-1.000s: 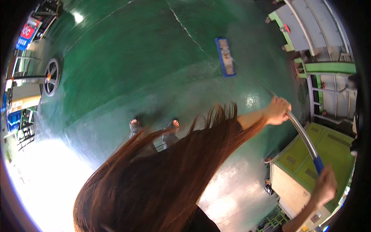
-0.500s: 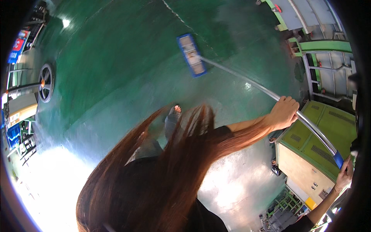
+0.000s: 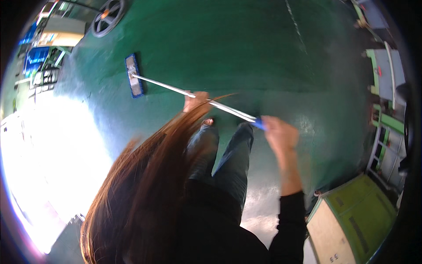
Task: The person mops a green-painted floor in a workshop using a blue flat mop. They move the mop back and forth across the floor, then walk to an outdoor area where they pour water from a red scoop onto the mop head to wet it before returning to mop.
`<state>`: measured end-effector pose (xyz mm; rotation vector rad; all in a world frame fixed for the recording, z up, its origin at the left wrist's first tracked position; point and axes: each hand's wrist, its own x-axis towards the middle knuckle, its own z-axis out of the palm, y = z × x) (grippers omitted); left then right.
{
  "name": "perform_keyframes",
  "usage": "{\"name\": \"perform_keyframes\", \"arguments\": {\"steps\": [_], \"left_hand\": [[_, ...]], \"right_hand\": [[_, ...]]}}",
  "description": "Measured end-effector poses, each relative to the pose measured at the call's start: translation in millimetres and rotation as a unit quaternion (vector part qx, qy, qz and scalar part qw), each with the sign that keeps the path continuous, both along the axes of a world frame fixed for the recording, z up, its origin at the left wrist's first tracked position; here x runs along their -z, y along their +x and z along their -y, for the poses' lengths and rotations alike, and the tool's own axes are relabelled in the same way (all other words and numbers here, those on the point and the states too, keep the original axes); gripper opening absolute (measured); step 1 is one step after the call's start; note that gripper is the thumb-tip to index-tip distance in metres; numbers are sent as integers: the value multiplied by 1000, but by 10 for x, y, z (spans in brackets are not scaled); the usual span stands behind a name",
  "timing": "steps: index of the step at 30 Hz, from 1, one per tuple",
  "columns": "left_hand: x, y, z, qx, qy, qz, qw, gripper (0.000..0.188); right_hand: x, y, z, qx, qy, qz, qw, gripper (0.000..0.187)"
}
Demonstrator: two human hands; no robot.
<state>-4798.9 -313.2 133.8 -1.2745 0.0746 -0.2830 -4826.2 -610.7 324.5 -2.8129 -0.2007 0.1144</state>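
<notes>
A flat mop (image 3: 132,83) with a grey, blue-edged head rests on the green floor at the upper left. Its silver pole (image 3: 233,111) slopes down toward the right. My left hand (image 3: 193,101) is closed around the middle of the pole, partly covered by long strands of hair. Around the blue grip (image 3: 259,123) at the pole's end, my right hand (image 3: 280,132) is wrapped, slightly blurred. Both my legs, in jeans, stand beneath the pole.
A spoked wheel (image 3: 108,16) is at the top left, near blue bins (image 3: 37,59). At the lower right stands a green-topped cabinet (image 3: 360,209). Green-framed equipment (image 3: 387,119) lines the right side. Strong glare covers the floor at left.
The mop head has swept across the floor to the left. Both hands have swung left with the pole, the right one coming in from the far right edge. The view has turned too.
</notes>
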Motion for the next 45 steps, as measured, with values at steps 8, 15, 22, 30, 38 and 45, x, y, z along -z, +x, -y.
{"name": "perform_keyframes", "arguments": {"steps": [8,15,22,30,38,45], "left_hand": [[-98,-778,-2217,-312,-714,-119,615,47],[4,-1202,-819,-165,-795,-134,567,61],[-1244,-2386,2260,103,-864,-383,310,26],[-2278,-2867,4060,201,-894,-401,7,21],[-2157,-2903,3425,91,-875,-466,96,14],[-1498,-3001,1342,50,-879,-449,149,14]], "right_hand": [[167,-552,-2428,-153,74,-250,953,32],[-446,-1011,-1106,-70,25,-209,975,34],[-2387,-2351,1365,74,-103,-239,963,39],[-4106,-3379,2813,195,-440,125,868,30],[-3598,-3504,2904,177,-415,157,879,38],[-2787,-3472,933,205,-383,3,901,36]]}}
